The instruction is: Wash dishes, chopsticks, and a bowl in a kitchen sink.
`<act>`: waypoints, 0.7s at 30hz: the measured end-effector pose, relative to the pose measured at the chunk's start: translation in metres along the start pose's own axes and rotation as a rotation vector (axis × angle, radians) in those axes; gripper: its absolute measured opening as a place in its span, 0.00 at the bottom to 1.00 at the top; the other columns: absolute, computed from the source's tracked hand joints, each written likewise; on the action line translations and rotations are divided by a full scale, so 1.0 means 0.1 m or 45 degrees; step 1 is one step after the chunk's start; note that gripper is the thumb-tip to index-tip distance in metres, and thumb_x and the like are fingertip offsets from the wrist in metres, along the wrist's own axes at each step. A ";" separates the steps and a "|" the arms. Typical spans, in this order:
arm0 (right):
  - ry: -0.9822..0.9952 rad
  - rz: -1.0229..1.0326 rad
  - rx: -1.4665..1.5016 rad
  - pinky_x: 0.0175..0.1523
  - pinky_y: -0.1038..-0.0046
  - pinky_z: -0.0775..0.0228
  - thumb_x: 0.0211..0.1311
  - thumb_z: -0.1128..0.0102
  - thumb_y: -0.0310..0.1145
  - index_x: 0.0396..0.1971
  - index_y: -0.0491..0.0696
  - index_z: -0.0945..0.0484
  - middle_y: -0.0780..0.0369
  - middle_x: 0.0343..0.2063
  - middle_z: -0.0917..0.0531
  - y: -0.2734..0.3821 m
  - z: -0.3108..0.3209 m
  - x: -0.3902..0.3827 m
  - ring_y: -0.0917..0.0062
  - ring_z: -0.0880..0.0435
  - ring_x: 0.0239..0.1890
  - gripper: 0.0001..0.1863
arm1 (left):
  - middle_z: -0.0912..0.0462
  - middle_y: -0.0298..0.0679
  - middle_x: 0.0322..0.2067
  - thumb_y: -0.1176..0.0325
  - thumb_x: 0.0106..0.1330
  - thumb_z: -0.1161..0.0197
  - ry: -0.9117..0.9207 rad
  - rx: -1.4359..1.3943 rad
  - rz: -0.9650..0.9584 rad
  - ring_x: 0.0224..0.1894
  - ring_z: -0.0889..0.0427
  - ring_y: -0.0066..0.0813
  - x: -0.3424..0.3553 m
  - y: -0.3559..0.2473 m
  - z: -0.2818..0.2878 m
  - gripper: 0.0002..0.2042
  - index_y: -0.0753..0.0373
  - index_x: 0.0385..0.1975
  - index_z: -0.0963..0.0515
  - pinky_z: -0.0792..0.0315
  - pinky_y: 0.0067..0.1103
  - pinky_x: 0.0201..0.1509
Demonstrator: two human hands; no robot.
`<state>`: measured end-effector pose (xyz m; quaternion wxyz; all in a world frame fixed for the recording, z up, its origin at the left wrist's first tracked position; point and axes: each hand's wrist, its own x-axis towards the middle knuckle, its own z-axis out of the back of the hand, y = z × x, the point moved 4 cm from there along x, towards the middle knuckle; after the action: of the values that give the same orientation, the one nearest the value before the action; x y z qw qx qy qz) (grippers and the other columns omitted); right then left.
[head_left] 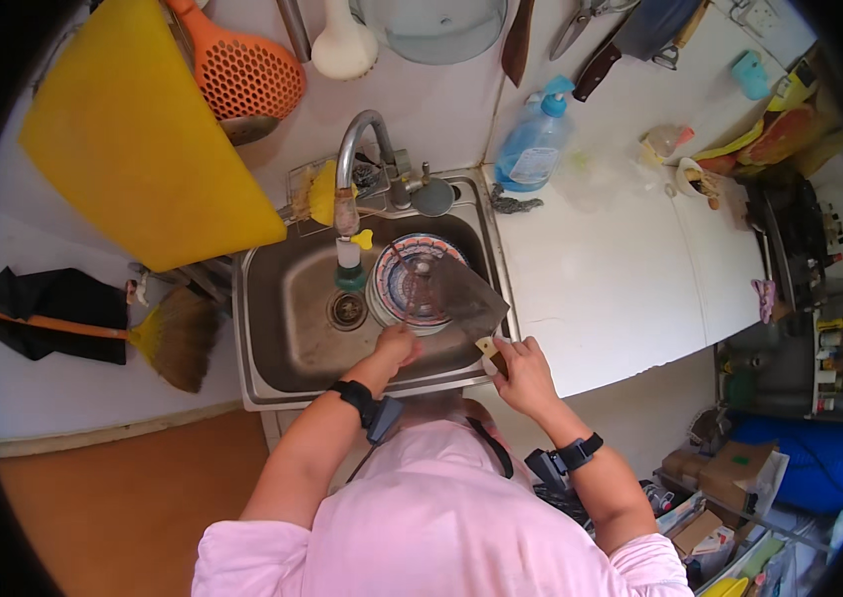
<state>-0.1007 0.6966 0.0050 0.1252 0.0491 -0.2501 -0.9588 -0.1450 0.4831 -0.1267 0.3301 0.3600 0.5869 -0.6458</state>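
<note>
At the sink (304,323), right fingers (529,350) clasp a broad grey cleaver (474,301); left fingers (404,342): cannot tell

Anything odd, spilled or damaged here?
No clear spill or damage. Slightly odd: a dark scourer lies loose on the counter by the blue bottle, with no dish under it. The right hand holds a cleaver by its handle over the sink, which looks normal.

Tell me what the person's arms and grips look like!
The short sleeves are pale pink. Each wrist has a black strap with a dark grey box. The left grip and right grip wear no gloves.
</note>
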 end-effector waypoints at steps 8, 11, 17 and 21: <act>-0.450 -0.202 0.198 0.38 0.68 0.36 0.35 0.45 0.22 0.42 0.39 0.32 0.56 0.26 0.27 -0.18 0.03 -0.55 0.63 0.33 0.32 0.25 | 0.26 0.37 0.25 0.72 0.60 0.59 0.019 -0.063 -0.095 0.21 0.26 0.22 0.01 0.04 0.04 0.04 0.60 0.30 0.36 0.32 0.17 0.20; -0.531 -0.275 0.250 0.38 0.68 0.36 0.36 0.44 0.23 0.42 0.40 0.32 0.55 0.26 0.27 -0.27 0.05 -0.63 0.63 0.32 0.32 0.25 | 0.26 0.39 0.27 0.77 0.58 0.60 0.034 -0.266 -0.175 0.24 0.25 0.25 0.07 -0.01 -0.05 0.04 0.60 0.29 0.37 0.30 0.19 0.22; -0.452 -0.310 0.331 0.40 0.71 0.36 0.39 0.44 0.24 0.44 0.42 0.32 0.56 0.29 0.30 -0.44 0.00 -0.53 0.66 0.31 0.33 0.25 | 0.27 0.42 0.28 0.81 0.54 0.53 0.184 -0.671 -0.111 0.26 0.25 0.29 0.32 -0.05 -0.14 0.08 0.65 0.33 0.38 0.29 0.20 0.24; -0.419 -0.328 0.406 0.40 0.74 0.36 0.40 0.45 0.24 0.45 0.44 0.32 0.58 0.30 0.32 -0.66 -0.05 -0.45 0.69 0.30 0.33 0.25 | 0.27 0.41 0.23 0.80 0.51 0.49 0.022 -0.741 -0.141 0.22 0.26 0.28 0.50 -0.15 -0.17 0.06 0.66 0.29 0.35 0.30 0.20 0.21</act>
<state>-0.0709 0.7616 -0.0300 -0.0497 -0.0569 -0.4066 -0.9105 -0.1827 0.5014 -0.1621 0.3786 0.2232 0.7690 -0.4643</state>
